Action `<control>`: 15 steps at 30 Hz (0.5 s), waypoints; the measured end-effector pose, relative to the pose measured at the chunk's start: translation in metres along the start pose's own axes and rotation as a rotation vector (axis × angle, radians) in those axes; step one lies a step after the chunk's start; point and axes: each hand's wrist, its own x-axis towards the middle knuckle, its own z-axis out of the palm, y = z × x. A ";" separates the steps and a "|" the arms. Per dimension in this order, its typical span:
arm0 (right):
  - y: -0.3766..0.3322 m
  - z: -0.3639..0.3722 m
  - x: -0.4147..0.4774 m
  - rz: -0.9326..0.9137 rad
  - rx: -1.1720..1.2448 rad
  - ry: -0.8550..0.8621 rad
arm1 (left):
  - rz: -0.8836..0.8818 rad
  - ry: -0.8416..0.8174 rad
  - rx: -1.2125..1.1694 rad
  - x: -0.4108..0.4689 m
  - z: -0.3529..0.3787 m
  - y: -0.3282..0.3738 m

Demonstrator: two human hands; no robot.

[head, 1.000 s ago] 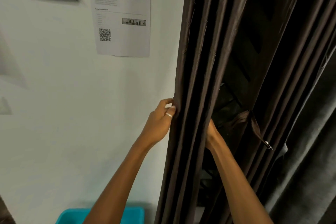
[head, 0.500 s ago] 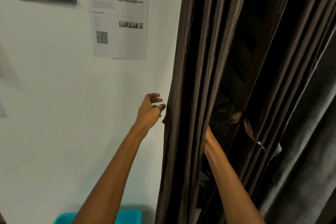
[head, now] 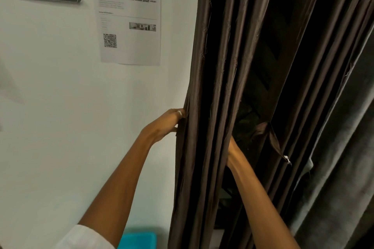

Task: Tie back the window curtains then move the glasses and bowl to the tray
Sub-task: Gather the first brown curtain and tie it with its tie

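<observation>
Left hand (head: 167, 123) pinches the edge of a dark brown pleated fabric curtain (head: 214, 66); right hand (head: 232, 152) sits among its folds, grip hidden.

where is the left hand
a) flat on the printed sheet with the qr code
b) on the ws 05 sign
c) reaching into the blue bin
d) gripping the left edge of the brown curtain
d: the left hand grips the left edge of the brown curtain, with its fingers curled round the fabric.
</observation>
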 end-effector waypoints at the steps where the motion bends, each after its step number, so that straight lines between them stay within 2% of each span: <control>1: -0.003 0.003 0.003 -0.001 -0.027 0.039 | -0.003 0.013 0.092 -0.001 -0.001 0.003; 2: -0.009 0.006 0.003 -0.008 0.041 0.069 | -0.008 0.034 0.188 -0.002 0.000 0.005; 3: -0.013 0.008 0.003 -0.056 0.012 0.125 | -0.003 0.068 0.282 -0.003 0.002 0.007; 6: -0.016 0.014 0.005 -0.153 -0.186 0.316 | 0.124 0.270 0.556 -0.010 0.013 0.009; 8: -0.014 0.017 0.003 -0.203 -0.293 0.399 | 0.211 0.418 0.606 -0.018 0.023 0.007; 12: -0.015 0.021 -0.001 -0.262 -0.365 0.487 | 0.318 0.647 0.262 -0.037 0.053 0.000; 15: -0.018 0.021 -0.003 -0.279 -0.426 0.533 | 0.406 0.688 0.040 -0.055 0.076 -0.001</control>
